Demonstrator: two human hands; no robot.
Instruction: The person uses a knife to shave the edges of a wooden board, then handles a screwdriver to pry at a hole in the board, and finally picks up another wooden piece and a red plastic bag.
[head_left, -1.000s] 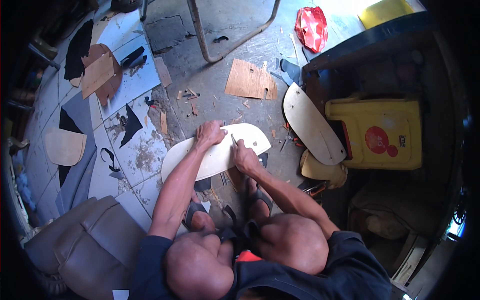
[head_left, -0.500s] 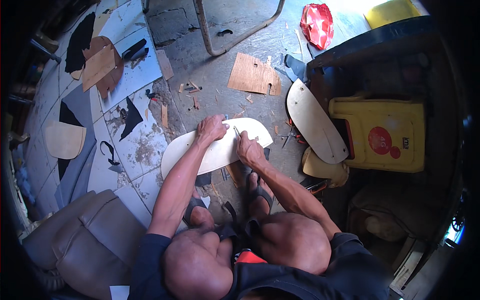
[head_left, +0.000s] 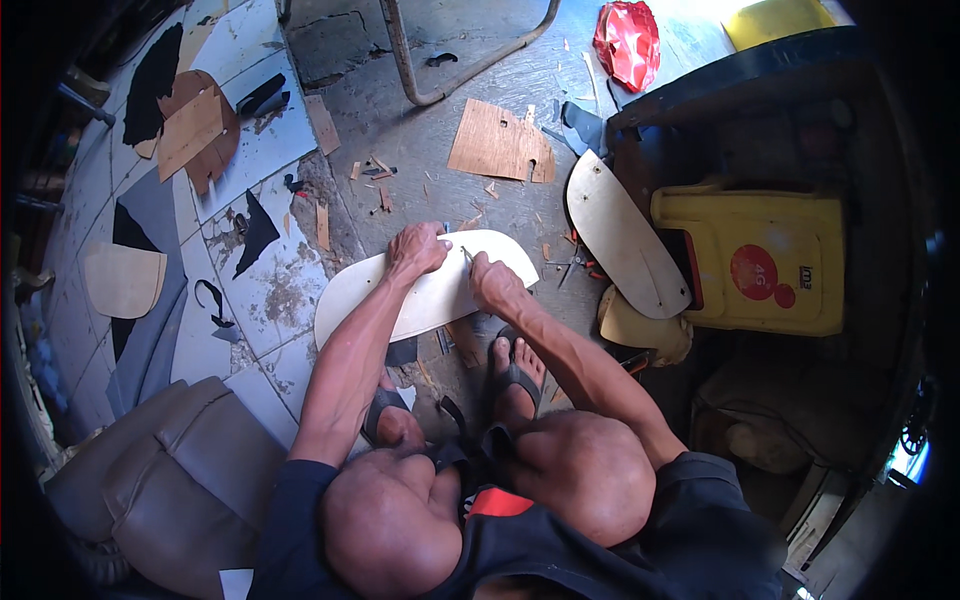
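Observation:
A pale, rounded wooden board (head_left: 440, 296) lies flat on the concrete floor in front of my feet. My left hand (head_left: 417, 249) presses down on its top edge, fingers spread over the wood. My right hand (head_left: 493, 285) rests on the board just to the right, closed around a thin pencil-like tool (head_left: 466, 256) whose tip touches the board near the left hand. My sandalled feet (head_left: 512, 372) sit right below the board.
A second pale board (head_left: 622, 238) leans by a yellow plastic container (head_left: 765, 262) at the right. A brown plywood offcut (head_left: 497, 150), wood scraps, a metal chair leg (head_left: 420, 70) and a red bag (head_left: 626, 42) lie farther off. Cut panels (head_left: 190, 130) cover the tiles at left; a beige cushion (head_left: 160, 470) is near left.
The view has shifted slightly. My right hand has slid a little along the board with the tool; the left hand stays pressed on the top edge.

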